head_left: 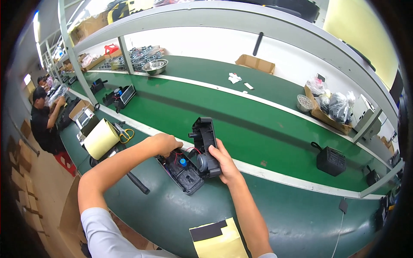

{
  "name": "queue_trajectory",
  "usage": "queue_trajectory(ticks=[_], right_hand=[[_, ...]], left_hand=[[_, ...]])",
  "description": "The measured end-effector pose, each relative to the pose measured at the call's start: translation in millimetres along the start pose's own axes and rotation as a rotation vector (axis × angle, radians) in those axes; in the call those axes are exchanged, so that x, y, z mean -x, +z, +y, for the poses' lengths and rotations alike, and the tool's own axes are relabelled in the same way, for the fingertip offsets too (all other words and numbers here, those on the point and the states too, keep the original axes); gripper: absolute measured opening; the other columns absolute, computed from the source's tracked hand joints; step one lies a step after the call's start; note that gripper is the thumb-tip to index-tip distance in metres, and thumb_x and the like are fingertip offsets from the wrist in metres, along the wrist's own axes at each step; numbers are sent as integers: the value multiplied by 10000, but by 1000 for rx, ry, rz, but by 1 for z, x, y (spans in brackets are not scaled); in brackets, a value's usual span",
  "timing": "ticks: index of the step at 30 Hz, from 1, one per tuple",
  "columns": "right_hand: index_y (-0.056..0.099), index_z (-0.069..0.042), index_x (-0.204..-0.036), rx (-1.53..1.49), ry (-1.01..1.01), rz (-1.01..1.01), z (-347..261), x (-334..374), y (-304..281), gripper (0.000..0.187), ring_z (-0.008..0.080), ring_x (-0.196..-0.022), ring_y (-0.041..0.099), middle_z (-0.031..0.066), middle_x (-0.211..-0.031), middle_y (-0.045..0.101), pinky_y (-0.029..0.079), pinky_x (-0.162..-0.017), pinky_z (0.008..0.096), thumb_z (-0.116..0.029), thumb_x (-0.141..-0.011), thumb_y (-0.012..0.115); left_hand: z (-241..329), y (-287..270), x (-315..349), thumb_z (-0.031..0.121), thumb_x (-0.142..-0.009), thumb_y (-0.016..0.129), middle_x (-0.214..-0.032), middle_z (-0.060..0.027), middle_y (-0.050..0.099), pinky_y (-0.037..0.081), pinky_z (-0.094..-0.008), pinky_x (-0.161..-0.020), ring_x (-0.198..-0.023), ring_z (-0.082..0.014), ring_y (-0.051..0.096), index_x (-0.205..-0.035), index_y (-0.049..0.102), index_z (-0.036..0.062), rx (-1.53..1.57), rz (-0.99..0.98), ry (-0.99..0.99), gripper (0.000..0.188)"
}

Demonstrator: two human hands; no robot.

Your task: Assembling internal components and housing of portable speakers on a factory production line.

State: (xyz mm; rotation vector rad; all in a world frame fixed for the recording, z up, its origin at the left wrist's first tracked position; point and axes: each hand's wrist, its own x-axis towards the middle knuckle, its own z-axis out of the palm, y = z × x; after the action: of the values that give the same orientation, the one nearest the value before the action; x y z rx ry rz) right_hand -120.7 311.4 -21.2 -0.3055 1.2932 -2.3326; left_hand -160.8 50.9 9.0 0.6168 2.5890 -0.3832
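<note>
Centrally, an opened black device is shown as two halves joined by thin red wires (189, 151). The right hand (225, 164), right of centre, grips the raised half (207, 139), its thumb over the edge; this half stands nearly upright and carries a round grey part (209, 163) at its lower end. The left hand (165, 145), left of centre, reaches to the far end of the lower half (188, 179), where its fingertips are hidden (whether they pinch anything cannot be told). The lower half, a tray-like shell with a blue cylindrical part (183, 162) inside, lies tilted across the frame over the green bench (159, 210).

Good handling here, as judged, calls for holding both halves close together so that the wires hang slack, steadying the lower half while the left fingers work, and leaving the wires clear of the shell's rims, where they could be pinched. Scissors (126, 136) with yellow handles lie at left; a yellow sheet (220, 241) lies at bottom centre.
</note>
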Motion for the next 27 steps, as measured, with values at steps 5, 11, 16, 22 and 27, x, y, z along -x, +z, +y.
queue_trajectory(ticks=[5, 11, 16, 22, 27], right_hand=[[314, -67, -1529, 3, -16, 8, 0, -4, -2, 697, 142, -960, 624, 91, -1149, 606, 532, -807, 301, -364, -993, 646], [293, -65, -1544, -30, 12, -31, 0, -3, -2, 726, 156, -965, 641, 105, -1148, 611, 549, -791, 306, -377, -992, 647], [284, -48, -1549, 5, 16, -25, 0, -1, 0, 761, 160, -1017, 609, 113, -1174, 577, 530, -824, 304, -393, -983, 657], [289, -47, -1544, 90, 33, -80, -8, 7, 18, 765, 187, -1054, 602, 135, -1200, 578, 498, -901, 340, -411, -979, 655], [314, -56, -1528, 112, 85, -115, -15, 16, 36, 729, 187, -1059, 600, 140, -1204, 583, 498, -903, 340, -403, -983, 650]], left_hand=[[2, 6, 23, 190, -757, 811, -1032, -214, 717, 558, -514, -824, -977, -426, 697, -1336, 452, 121, 84, 89, -112, 685], [1, 7, 13, 202, -731, 830, -1056, -205, 718, 551, -512, -853, -1024, -420, 687, -1314, 513, 110, 38, -4, -156, 670], [-5, -19, 33, 140, -789, 749, -1125, -183, 719, 538, -479, -905, -1064, -386, 681, -1395, 506, 109, 313, -67, -113, 654], [-10, -4, 50, 6, -838, 591, -1187, -149, 680, 472, -450, -1032, -1193, -350, 600, -1213, 670, 80, 489, 610, 229, 390], [6, 34, 35, 106, -840, 664, -1152, -120, 707, 450, -440, -1007, -1099, -337, 591, -1131, 768, 149, 647, 564, 344, 312]])
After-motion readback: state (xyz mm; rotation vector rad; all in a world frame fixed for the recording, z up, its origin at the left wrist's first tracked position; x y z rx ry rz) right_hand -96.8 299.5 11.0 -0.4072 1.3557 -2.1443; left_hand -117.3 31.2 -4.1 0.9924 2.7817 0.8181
